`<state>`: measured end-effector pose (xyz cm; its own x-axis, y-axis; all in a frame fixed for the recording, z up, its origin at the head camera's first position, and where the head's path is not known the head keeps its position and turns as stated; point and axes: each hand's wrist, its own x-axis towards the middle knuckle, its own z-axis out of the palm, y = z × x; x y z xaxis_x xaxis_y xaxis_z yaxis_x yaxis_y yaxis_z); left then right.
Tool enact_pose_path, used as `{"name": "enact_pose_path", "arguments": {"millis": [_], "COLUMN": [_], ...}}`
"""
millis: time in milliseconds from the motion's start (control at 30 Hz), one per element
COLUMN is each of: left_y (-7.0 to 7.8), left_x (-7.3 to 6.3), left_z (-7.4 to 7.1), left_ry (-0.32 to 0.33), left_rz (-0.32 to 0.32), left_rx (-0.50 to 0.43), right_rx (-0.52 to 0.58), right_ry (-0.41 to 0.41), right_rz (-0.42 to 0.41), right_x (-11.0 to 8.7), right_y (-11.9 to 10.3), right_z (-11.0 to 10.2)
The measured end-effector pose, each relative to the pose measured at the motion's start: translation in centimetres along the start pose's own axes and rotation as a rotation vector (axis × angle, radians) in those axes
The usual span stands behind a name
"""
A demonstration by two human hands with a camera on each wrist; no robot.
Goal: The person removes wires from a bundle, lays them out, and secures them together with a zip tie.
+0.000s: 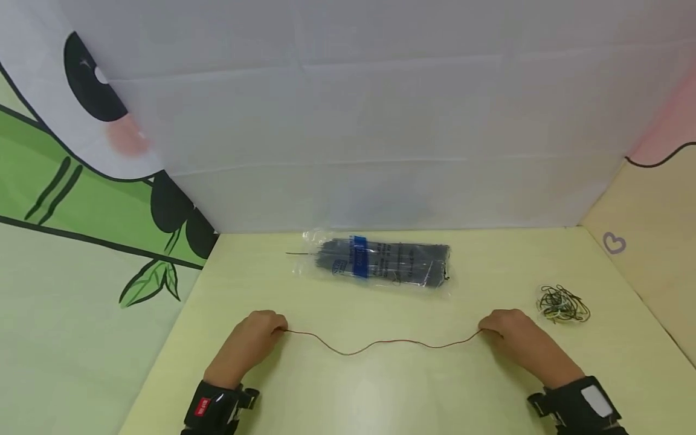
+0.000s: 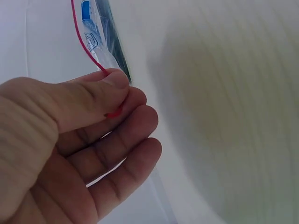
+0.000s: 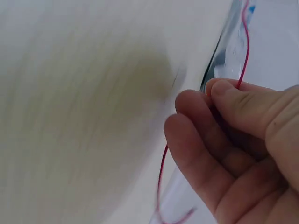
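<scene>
A thin red cord (image 1: 399,341) runs in a loose wavy line between the two hands. My left hand (image 1: 255,338) pinches one end of it between thumb and index finger; in the left wrist view a short red tip (image 2: 113,113) pokes out below the thumb. With thumb and fingertips my right hand (image 1: 513,338) pinches the cord near its other end. The right wrist view shows a free tail (image 3: 162,172) hanging past the fingers and curling at its tip. Both hands are low over the pale table (image 1: 359,399).
A clear plastic packet (image 1: 399,261) of dark grey sticks with a blue band lies at the back middle of the table. To the right, beyond the right hand, lies a tangled bundle of dark and pale cords (image 1: 562,304). A white backdrop (image 1: 380,121) rises behind the table.
</scene>
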<state>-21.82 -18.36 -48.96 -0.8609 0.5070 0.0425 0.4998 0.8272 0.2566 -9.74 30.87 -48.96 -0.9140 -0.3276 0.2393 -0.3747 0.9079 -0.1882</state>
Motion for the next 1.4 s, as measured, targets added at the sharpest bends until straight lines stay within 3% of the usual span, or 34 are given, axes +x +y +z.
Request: {"name": "enact_pose_path", "arguments": {"millis": [200,333,433,567,733,800,1033,1267,1400], "left_y": [-0.5,-0.5,-0.4,-0.4,-0.1,0.0,0.4,0.0,-0.3], "left_x": [0.3,0.3,0.1,-0.2,-0.3,-0.2,0.0,-0.1,-0.3], "left_z": [0.0,0.0,0.0,0.2,0.4,0.3,0.1,0.0,0.0], "left_ry": [0.04,0.007,-0.015,0.002,0.022,0.024,0.016,0.076,0.124], "left_rz": [0.125,0.218,0.271,0.303,0.361,0.36,0.259,0.171,0.185], "left_rx": [-0.027,-0.118,-0.157,-0.133,-0.063,-0.044,0.036,0.095,0.085], "right_rx": [0.026,-0.032,-0.045,-0.01,-0.01,-0.012,-0.013,-0.017,-0.024], "right_ry": [0.027,0.035,-0.014,-0.11,-0.096,-0.08,-0.082,-0.061,-0.052], "right_rz": [0.15,0.124,0.15,0.269,0.331,0.313,0.253,0.286,0.294], "right_x": [-3.0,-4.1,-4.5,-4.8,-5.1,-5.1,-5.5,-6.6,-6.9], "right_y": [2.8,3.8,4.3,4.5,4.5,4.7,5.5,6.1,6.4], "right_z": [-1.8,-1.7,-1.6,-1.6,-1.8,-1.7,-1.5,-2.0,-2.0]}}
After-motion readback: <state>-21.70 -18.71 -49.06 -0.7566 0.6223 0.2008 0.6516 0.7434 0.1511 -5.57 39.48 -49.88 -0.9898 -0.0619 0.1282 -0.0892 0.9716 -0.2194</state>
